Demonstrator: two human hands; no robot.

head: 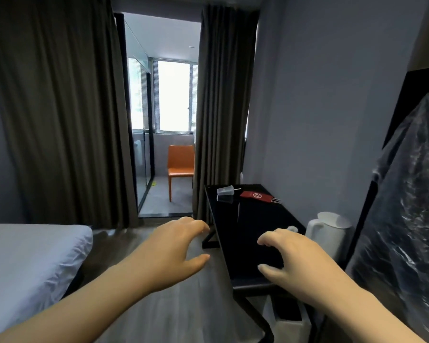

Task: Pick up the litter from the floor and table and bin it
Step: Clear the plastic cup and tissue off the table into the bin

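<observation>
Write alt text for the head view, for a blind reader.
An empty left hand and right hand reach toward a black table with a tipped clear cup and a red packet at its far end. A white bin sits beneath it.

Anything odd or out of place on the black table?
Yes. A clear plastic cup lies tipped on its side at the far end of the glossy black table, beside a flat red packet. A crumpled white wad sits by its right edge. No spill visible.
</observation>
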